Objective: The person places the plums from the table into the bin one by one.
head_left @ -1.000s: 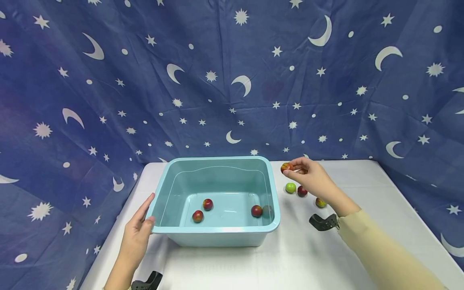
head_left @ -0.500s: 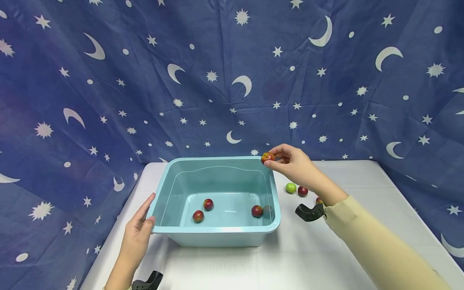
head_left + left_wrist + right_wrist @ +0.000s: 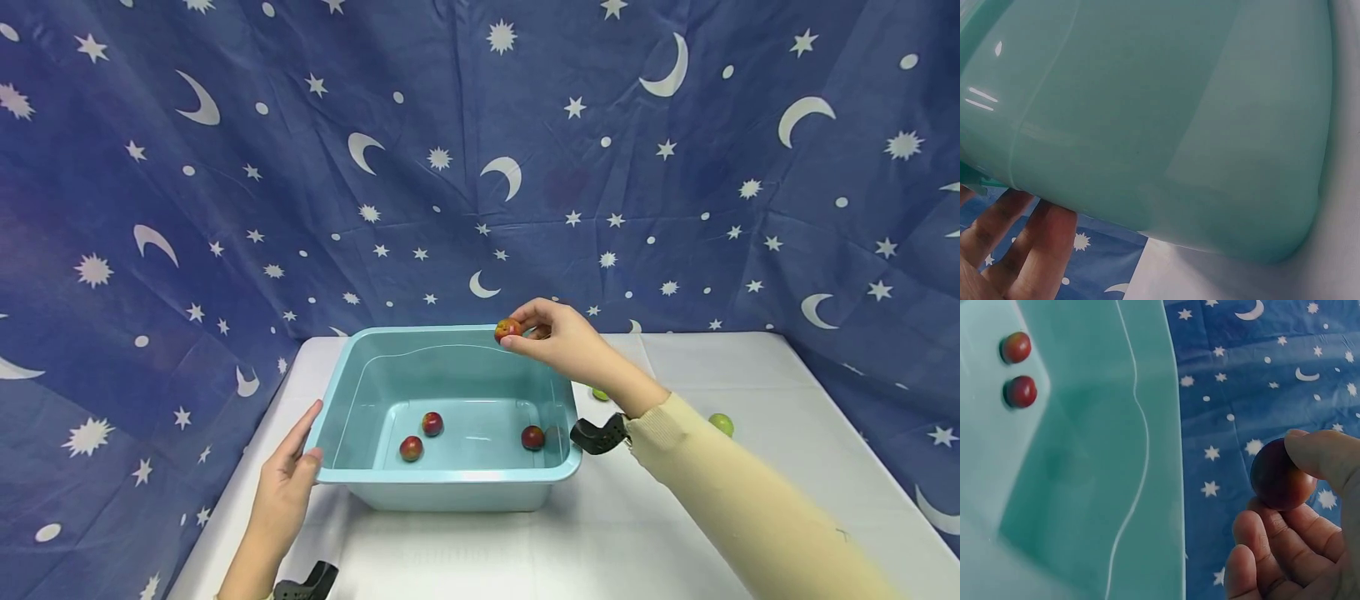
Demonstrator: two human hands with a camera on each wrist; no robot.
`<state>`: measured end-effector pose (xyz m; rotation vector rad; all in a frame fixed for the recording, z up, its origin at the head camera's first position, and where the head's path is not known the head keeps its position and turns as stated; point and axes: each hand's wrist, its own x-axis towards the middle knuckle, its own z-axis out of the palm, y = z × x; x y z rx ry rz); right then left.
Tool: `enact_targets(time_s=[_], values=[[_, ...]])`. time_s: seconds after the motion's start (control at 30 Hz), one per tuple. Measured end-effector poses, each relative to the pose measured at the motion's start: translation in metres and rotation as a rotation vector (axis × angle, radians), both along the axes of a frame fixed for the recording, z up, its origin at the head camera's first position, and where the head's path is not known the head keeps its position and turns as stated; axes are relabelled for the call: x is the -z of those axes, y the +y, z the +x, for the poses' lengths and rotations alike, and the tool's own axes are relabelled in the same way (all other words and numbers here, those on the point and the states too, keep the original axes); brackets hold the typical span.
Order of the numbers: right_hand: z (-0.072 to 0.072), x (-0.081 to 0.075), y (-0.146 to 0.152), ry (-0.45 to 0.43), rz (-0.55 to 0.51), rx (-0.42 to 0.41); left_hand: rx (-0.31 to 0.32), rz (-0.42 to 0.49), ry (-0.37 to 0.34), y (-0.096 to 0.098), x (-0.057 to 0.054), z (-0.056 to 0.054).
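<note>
My right hand (image 3: 562, 337) pinches a red-and-yellow plum (image 3: 507, 331) between thumb and fingers, up at the far rim of the light-blue plastic basin (image 3: 450, 477). From the right wrist view, that plum (image 3: 1282, 476) looks dark red with an orange side. Three red plums lie on the basin floor: two left of the middle, a plum (image 3: 410, 448) and another plum (image 3: 432, 423), and one plum (image 3: 532, 437) near the right wall. My left hand (image 3: 281, 479) touches the basin's left side with extended fingers, thumb at the rim. Its fingertips (image 3: 1054, 219) meet the outer wall.
Right of the basin, a green fruit (image 3: 600, 394) shows partly above my right wrist. A second green fruit (image 3: 722, 423) lies beyond the sleeve (image 3: 720, 475) on the white-covered table (image 3: 600, 533). A blue star-and-moon cloth (image 3: 480, 167) hangs along the table's back and sides.
My right hand has carried the plum leftward from above the table to over the basin's far rim. The forearm now covers fruit seen before on the right. The left hand stays put.
</note>
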<state>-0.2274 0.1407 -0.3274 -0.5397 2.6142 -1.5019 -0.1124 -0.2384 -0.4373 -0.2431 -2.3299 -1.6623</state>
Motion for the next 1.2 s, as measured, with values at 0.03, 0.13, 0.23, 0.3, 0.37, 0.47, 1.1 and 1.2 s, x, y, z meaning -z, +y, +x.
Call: enact_targets(time_s=[0.03,0.13,0.23,0.3,0.37,0.47,1.1,1.2], values=[[-0.001,0.001,-0.004,-0.004,-0.003,-0.011,0.003,-0.002,0.001,0.000,0.000,0.000],[-0.002,0.003,-0.015,-0.012,0.003,-0.032,0.003,-0.007,0.003,0.000,0.000,0.001],[-0.003,0.006,-0.025,-0.008,0.014,-0.067,0.000,-0.005,0.004,0.000,0.000,0.001],[-0.003,0.008,-0.031,-0.008,0.025,-0.088,-0.006,-0.004,0.004,0.000,0.001,0.001],[-0.004,0.011,-0.036,-0.017,0.038,-0.105,-0.010,-0.005,0.001,0.000,0.001,0.001],[-0.006,0.017,-0.042,-0.035,0.062,-0.117,-0.017,-0.011,-0.002,0.000,0.001,0.001],[-0.011,0.036,-0.056,-0.046,0.318,-0.152,-0.001,0.005,0.008,0.000,0.000,0.000],[-0.010,0.038,-0.057,-0.070,0.344,-0.167,0.000,0.006,0.011,0.000,0.000,0.000]])
